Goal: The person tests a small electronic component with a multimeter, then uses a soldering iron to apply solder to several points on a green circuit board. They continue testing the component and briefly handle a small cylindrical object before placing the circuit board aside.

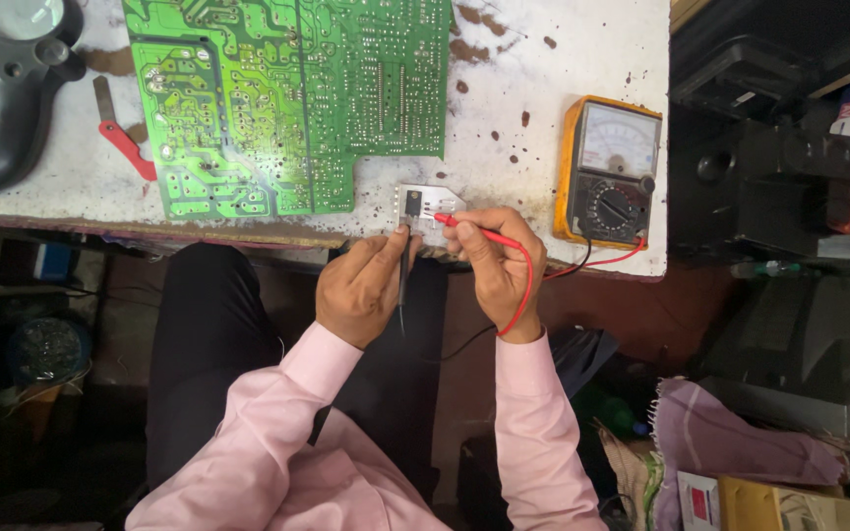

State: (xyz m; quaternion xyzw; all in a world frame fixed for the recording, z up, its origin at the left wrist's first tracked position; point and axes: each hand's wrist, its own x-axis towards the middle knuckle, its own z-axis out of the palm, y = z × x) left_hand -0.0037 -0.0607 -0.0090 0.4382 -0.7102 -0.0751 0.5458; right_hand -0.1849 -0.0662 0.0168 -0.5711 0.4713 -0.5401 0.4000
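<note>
A person's right hand (pixel 497 267) pinches a red test probe (pixel 474 230) between thumb and fingers, its tip laid against a small metal heat-sink plate (pixel 435 204) that carries a black transistor-like component (pixel 412 203). The left hand (pixel 361 285) closes around a black test probe (pixel 403 280), held upright with its upper end at the same plate, just below the black component. The plate lies at the near edge of a stained white workbench (pixel 533 59), directly in front of both hands.

The red lead (pixel 521 285) loops down over the right wrist, and both red and black leads run to a yellow-cased analogue multimeter (pixel 610 172) standing just right of the hands on the bench. A large green circuit board (pixel 287 93), solder side up, lies just behind the plate and to its left. Further left rest a red-handled tool (pixel 122 143) and a black handheld magnifier (pixel 14 93) at the bench's far corner. Pink shirt sleeves (pixel 533 413) cover both forearms. A dark equipment case (pixel 769 128) sits to the right of the bench, well apart from the hands.
</note>
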